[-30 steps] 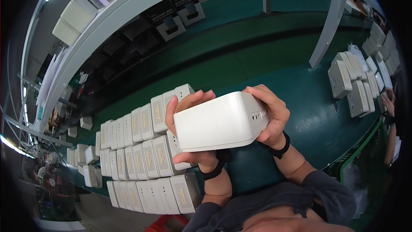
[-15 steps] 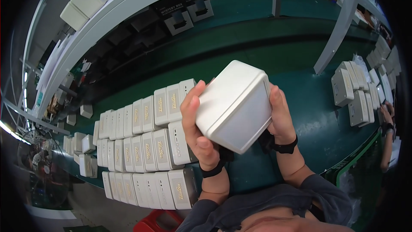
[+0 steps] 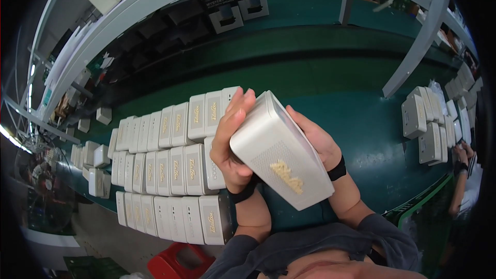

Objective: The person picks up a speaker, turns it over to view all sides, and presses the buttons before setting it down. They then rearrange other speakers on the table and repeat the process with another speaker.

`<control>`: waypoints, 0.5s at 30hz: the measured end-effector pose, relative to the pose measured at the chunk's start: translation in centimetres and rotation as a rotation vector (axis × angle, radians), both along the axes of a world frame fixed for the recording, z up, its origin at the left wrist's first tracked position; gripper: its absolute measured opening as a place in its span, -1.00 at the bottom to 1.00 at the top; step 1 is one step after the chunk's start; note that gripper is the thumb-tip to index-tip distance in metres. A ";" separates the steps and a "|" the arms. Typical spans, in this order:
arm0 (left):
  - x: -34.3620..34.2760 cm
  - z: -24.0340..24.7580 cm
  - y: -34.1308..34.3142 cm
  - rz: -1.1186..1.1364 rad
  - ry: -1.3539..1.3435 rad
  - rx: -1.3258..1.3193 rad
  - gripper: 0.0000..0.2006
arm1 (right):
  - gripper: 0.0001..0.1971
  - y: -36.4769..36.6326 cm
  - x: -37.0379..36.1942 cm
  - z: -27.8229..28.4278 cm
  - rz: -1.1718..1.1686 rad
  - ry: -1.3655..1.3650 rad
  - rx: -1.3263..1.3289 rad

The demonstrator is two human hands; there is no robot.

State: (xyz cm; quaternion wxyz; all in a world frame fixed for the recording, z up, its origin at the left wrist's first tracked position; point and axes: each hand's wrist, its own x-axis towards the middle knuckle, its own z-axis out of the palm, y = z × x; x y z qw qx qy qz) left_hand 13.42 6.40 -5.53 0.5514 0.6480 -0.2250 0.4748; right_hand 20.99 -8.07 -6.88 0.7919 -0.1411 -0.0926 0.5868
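Note:
Between my two hands, above the green table, I hold a white box-shaped speaker point(image 3: 281, 150) with a perforated front and gold lettering. It is tilted, its lettered face turned up toward me. My left hand point(image 3: 232, 139) is wrapped round its left side, fingers over the upper edge. Against its right side presses my right hand point(image 3: 318, 142); part of its fingers is hidden behind the speaker. Just left of my left hand stand rows of similar white speakers point(image 3: 178, 170), packed side by side, some with gold lettering and some showing ports.
More white speakers point(image 3: 429, 124) stand at the right, near a co-worker's hands point(image 3: 464, 152). A grey metal post point(image 3: 413, 46) rises at the right from the green table point(image 3: 372, 139). Dark printed boxes point(image 3: 225, 13) stand at the back. A red stool point(image 3: 178, 263) is below.
The speaker has been turned in my hands, so its gold-lettered perforated face now shows instead of the plain smooth faces. Both hands have shifted their hold on it. The whole view has shifted slightly.

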 end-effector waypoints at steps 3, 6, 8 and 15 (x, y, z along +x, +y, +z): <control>-0.1 -0.3 1.2 0.031 0.060 -0.131 -0.04 | -0.52 0.5 0.0 -0.1 0.055 0.046 0.008; 0.6 -0.7 0.8 -0.127 -0.039 -0.236 0.04 | -0.54 0.7 -0.2 0.0 0.060 0.036 -0.013; 0.4 -0.6 0.5 -0.205 -0.085 -0.289 0.08 | -0.56 0.7 -0.4 0.0 0.016 0.039 -0.082; 0.6 -0.6 1.8 -0.159 0.006 -0.127 0.07 | -0.52 0.1 -0.1 0.1 0.113 0.196 -0.094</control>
